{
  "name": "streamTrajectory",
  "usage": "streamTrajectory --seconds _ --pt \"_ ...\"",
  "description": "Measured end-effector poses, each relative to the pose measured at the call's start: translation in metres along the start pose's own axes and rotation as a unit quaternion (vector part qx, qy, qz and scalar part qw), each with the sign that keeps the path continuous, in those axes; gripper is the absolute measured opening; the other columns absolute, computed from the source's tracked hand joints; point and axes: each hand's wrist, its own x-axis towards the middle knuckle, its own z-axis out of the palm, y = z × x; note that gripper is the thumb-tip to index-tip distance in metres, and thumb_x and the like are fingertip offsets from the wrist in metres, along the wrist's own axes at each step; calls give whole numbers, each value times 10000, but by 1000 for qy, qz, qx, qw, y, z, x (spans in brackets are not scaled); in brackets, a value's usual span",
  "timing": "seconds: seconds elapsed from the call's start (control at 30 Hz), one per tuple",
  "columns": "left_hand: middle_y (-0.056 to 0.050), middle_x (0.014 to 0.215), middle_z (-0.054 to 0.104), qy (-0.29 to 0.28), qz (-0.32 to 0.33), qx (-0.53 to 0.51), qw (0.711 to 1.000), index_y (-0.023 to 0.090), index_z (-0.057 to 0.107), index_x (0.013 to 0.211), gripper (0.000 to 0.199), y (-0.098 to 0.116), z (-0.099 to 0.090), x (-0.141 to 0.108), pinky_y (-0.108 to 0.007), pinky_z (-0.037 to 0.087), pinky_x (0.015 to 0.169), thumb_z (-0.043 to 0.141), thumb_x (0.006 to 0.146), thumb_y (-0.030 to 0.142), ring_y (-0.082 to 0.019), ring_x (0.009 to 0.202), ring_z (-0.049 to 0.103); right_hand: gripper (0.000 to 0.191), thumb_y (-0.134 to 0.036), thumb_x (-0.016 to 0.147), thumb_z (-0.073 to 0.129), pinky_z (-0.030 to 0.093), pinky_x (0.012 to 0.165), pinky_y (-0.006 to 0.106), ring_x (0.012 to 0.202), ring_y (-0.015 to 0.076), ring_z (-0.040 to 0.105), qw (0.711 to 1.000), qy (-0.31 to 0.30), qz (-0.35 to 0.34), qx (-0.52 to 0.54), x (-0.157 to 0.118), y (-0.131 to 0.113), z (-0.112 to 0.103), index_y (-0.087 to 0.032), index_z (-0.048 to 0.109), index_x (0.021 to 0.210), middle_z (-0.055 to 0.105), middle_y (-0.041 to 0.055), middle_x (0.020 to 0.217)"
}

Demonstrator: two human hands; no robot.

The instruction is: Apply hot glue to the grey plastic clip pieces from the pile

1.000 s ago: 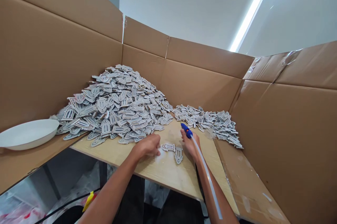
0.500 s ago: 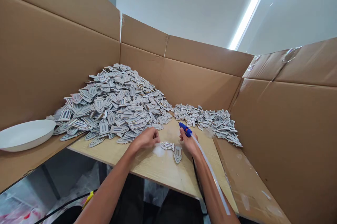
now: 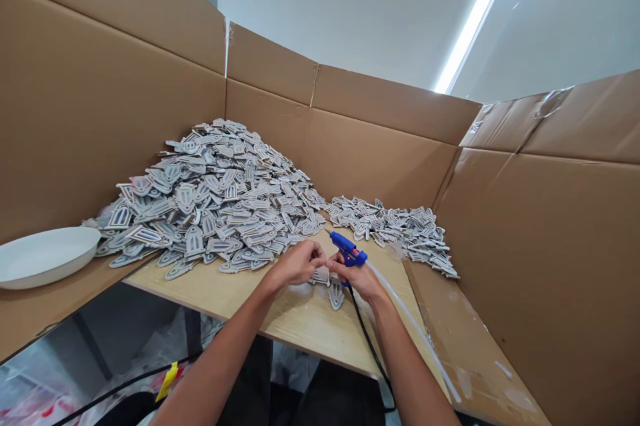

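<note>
My right hand (image 3: 361,278) is wrapped round a blue hot glue gun (image 3: 349,249), its nozzle aimed to the far left and a clear glue stick (image 3: 395,296) trailing from its back. My left hand (image 3: 301,262) is closed in a pinch close by the right fingertips; whatever it pinches is too small to make out. Beneath the hands lie two small grey window-shaped pieces: one piece (image 3: 320,275) partly covered by the fingers, the other piece (image 3: 336,294) nearer to me on the wooden board (image 3: 300,326).
A tall heap of similar grey pieces (image 3: 225,206) stands at the left. A lower heap (image 3: 395,226) lies at the back right. At the far left sits a white bowl (image 3: 47,256). Cardboard walls (image 3: 380,153) enclose the work area, and a black cord (image 3: 367,336) runs from the glue gun.
My hands have come together over the pieces. The glue gun has moved left and turned so that its side shows, and my left hand has shifted right, partly covering one piece.
</note>
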Motion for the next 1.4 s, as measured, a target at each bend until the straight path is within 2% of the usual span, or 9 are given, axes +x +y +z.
streamTrajectory --seconds 0.23,0.33,0.4,0.6,0.7,0.83,1.03,1.17,1.4 --pt "-40 790 648 -26 -62 136 988 173 614 757 77 -17 -10 -14 -284 410 707 565 756 114 -200 808 595 416 -447 545 800 285 442 212 443 65 391 986 141 36 85 7 9 -8 -219 472 657 553 -63 595" --pt "-73 985 665 -7 -10 199 980 183 642 928 175 -21 -7 -12 -305 434 845 683 762 220 -245 1013 591 391 -421 547 796 288 438 209 439 66 404 981 166 37 97 8 11 -11 -215 480 649 553 -61 578" --pt "-65 1058 655 -48 29 212 976 199 644 996 311 -23 -2 -6 -301 436 897 759 712 254 -249 1077 577 385 -414 549 803 279 430 209 431 65 400 980 173 36 96 8 12 -11 -213 489 644 547 -60 563" --pt "-69 1005 660 -80 33 229 970 188 655 890 222 -21 6 14 -285 444 813 746 694 235 -237 979 589 407 -419 538 820 273 409 211 427 64 393 971 212 13 107 12 16 -14 -221 477 632 537 -55 559" --pt "-53 883 665 -77 12 158 984 171 654 856 185 -19 -2 28 -281 420 698 707 739 304 -208 821 582 438 -452 543 821 280 404 212 443 75 409 963 242 -11 115 15 18 -19 -236 457 658 528 -59 568" --pt "-25 739 623 -94 35 -57 993 156 635 777 267 -14 -9 47 -270 400 624 623 827 418 -156 672 533 471 -517 571 820 276 401 219 423 70 372 955 276 -43 102 17 20 -22 -242 453 681 535 -62 569" --pt "-10 721 581 -135 -26 -348 927 166 593 763 374 -10 11 54 -263 426 596 635 811 535 -124 619 536 412 -531 657 787 408 522 254 543 126 512 945 307 -110 -11 15 21 -16 -218 520 661 602 -10 632" --pt "-28 692 603 -139 -41 -390 909 143 601 728 369 -11 24 54 -248 370 551 625 849 492 -103 565 504 274 -453 804 654 437 580 259 580 141 531 930 305 -156 -130 11 23 -13 -214 549 720 604 -10 650" --pt "-48 774 638 -136 -45 -401 905 143 629 771 191 -10 28 55 -247 356 547 625 864 310 -122 644 581 240 -431 850 619 422 568 246 569 141 534 941 247 -167 -161 8 24 -14 -207 572 777 599 -17 643"
